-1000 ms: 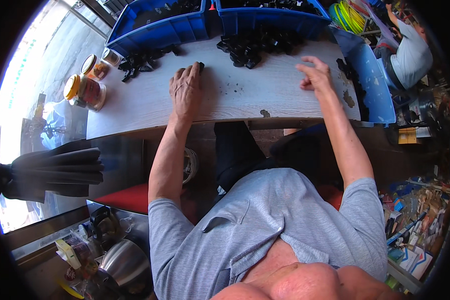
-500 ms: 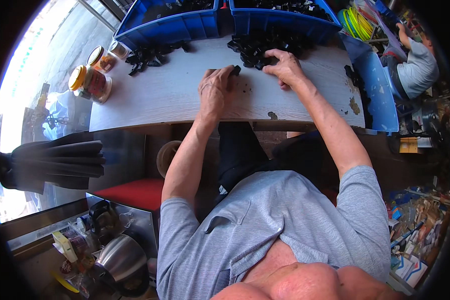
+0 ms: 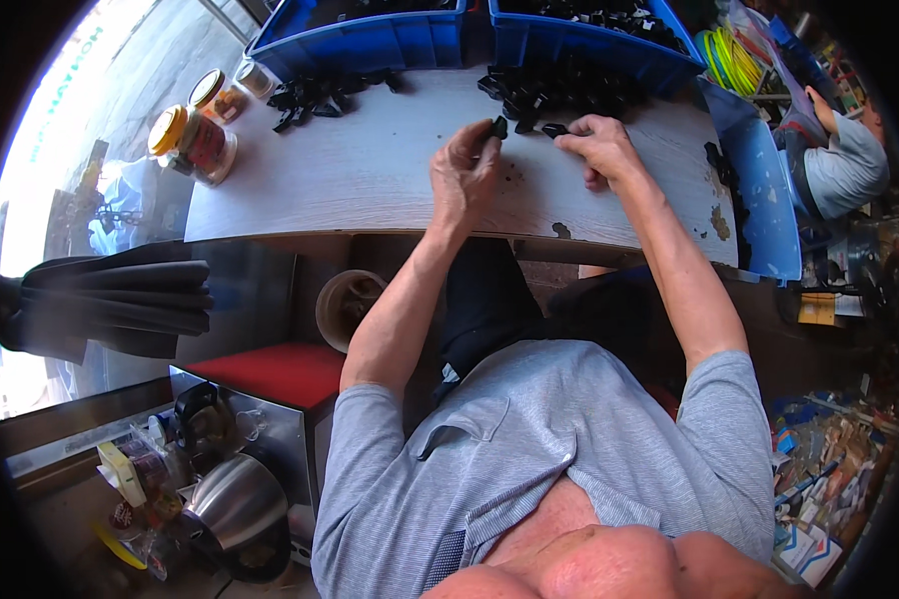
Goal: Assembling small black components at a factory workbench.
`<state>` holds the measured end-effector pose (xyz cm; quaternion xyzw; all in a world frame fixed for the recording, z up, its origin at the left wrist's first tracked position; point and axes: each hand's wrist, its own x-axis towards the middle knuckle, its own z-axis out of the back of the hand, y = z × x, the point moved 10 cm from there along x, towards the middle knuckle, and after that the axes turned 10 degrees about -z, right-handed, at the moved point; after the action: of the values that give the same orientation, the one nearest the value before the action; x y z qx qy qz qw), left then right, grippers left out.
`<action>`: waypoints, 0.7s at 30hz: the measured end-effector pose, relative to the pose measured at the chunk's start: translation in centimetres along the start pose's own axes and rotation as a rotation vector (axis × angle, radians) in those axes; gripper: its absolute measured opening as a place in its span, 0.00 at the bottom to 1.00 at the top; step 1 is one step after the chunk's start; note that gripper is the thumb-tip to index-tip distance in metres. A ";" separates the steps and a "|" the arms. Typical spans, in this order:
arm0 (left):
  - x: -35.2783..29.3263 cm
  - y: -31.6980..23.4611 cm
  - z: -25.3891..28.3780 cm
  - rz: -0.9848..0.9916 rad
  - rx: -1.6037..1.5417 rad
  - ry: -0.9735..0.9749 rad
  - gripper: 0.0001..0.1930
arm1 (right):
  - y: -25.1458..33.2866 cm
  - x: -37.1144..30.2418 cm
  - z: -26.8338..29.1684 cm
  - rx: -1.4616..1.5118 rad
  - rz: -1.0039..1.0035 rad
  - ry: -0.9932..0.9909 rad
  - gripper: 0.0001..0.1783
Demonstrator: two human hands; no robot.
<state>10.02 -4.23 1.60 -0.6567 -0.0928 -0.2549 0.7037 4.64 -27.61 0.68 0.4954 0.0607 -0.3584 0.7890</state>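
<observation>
- Left hand [image 3: 466, 172]: grip closed on a small black plastic part [image 3: 498, 127] above the counter [image 3: 350, 175].
- Right hand [image 3: 599, 148]: fingertips pinch another black part [image 3: 554, 130] beside the far pile of black parts [image 3: 554, 88].

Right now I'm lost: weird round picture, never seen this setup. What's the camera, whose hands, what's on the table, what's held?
There is no machine here. A person wears a wide fisheye camera on the head, looking down, so you see their own chest, forearms and hands, and straight edges bend near the rim.

The left hand pinches a small black part just above the table. The right hand has its fingers on another small black part next to a pile of black parts.

A second, smaller pile lies farther left. Two blue bins stand along the far edge, and yellow-lidded jars sit at the left corner. Another person's sleeve shows at the right; that is a separate worker.
</observation>
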 end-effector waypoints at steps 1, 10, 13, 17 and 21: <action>-0.2 -0.3 -0.4 -0.023 -0.071 -0.031 0.14 | -0.2 -0.3 0.0 -0.005 0.003 0.004 0.20; -0.6 0.6 -6.2 0.138 -0.411 0.080 0.14 | -0.3 -2.9 -2.7 0.466 0.155 0.229 0.22; 0.0 0.3 -5.9 0.016 -0.291 0.137 0.14 | -0.5 -2.5 -2.9 0.418 0.143 0.248 0.23; 0.6 -0.4 -5.6 -0.043 -0.259 0.187 0.13 | -0.5 -2.0 -3.5 0.322 0.118 0.291 0.22; 0.5 0.5 -5.9 0.046 -0.376 0.174 0.13 | -0.3 -2.4 -3.6 0.271 0.066 0.230 0.20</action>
<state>9.54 -10.03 0.65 -0.7538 0.0324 -0.3075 0.5798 3.61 -23.51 -0.23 0.6366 0.0854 -0.2782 0.7142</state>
